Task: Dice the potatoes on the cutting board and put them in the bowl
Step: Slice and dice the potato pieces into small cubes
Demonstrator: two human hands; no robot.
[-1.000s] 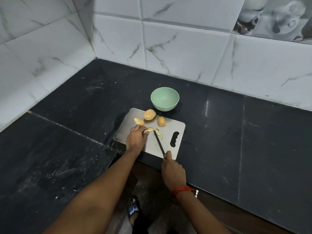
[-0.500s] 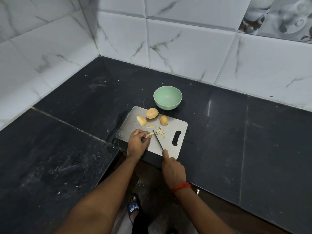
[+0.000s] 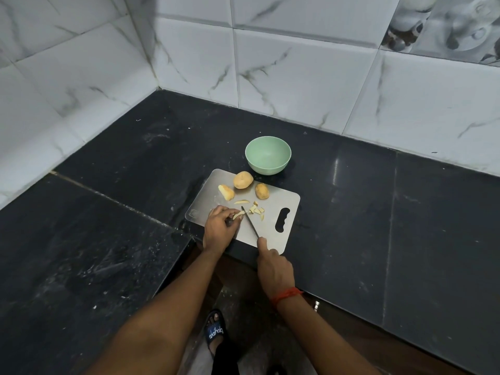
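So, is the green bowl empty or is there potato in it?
Empty. The green bowl shows only its bare pale inside; the cut potato pieces all lie on the cutting board.

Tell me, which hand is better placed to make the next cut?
Right. The right hand grips the slim dark knife, its blade beside the pale potato strip that the left hand holds down on the grey metal cutting board.

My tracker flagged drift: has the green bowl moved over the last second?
No. The green bowl sits just past the cutting board's far edge exactly as before; only the camera view shifted.
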